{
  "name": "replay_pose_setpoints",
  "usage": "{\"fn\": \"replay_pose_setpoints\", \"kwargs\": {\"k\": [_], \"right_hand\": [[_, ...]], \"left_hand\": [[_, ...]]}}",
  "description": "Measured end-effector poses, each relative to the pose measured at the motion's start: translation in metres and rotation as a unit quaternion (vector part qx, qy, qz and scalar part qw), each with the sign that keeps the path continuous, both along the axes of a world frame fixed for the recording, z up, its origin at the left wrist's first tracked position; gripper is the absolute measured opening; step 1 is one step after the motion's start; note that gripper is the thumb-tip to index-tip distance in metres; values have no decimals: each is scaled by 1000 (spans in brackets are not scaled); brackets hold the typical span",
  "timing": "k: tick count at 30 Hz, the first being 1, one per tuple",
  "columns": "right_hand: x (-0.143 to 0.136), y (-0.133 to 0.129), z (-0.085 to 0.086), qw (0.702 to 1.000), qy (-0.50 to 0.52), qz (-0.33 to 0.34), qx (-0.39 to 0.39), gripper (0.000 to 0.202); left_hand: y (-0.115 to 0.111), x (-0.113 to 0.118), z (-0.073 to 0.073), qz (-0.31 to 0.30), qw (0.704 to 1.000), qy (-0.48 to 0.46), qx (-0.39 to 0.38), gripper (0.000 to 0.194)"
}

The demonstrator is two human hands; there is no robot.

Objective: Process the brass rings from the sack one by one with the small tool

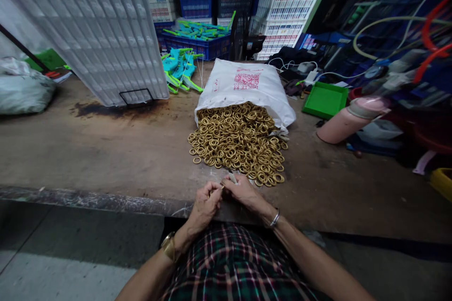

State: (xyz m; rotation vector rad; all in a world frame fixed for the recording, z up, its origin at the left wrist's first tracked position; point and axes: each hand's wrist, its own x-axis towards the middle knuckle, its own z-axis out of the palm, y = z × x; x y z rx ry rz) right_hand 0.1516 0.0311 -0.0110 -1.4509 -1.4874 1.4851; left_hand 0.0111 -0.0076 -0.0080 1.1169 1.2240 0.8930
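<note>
Near the table's front edge, my two hands meet fingertip to fingertip. My left hand (pixel 204 203) is closed, pinching a gold-coloured ring (pixel 211 194) that its fingers mostly cover. In my right hand (pixel 246 192), also closed, is a small knife (pixel 232 177); its flat grey end sticks up past the thumb and the rest is hidden. Just beyond the fingers spreads a heap of gold-coloured rings (pixel 236 146). They spill from the mouth of a white woven sack (pixel 243 84) with red print, lying on its side.
The brown wooden table (pixel 141 150) carries a leaning ribbed white panel (pixel 116 33) at left. Turquoise and green plastic parts (pixel 181 68) lie behind it. To the right are a green tray (pixel 325 99) and a pink bottle (pixel 348 120). Stacked crates (pixel 282 4) stand at the back.
</note>
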Motion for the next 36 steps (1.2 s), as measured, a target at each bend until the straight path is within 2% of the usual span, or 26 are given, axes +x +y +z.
{"fn": "replay_pose_setpoints", "kwargs": {"k": [3,11,18,28,32,36], "right_hand": [[0,1,-4,1000,-9,15,9,22],[-1,0,-10,999,-29,-6,19,21],[-4,1,-4,999,-38,-7,37,21],[-3,-1,1,998,-36,1,58,24],[0,-3,-2,986,-108,8,128,21],[3,-9,-5,957,-211,83,182,17]], "left_hand": [[0,0,0,21,994,-81,-77,28],[0,0,-3,27,973,-182,-137,28],[-1,-1,1,-1,978,-164,-131,32],[-1,-1,0,-17,980,-155,-121,30],[-2,-2,0,-14,985,-146,-92,31],[-2,-2,2,-9,990,-118,-72,33]]}}
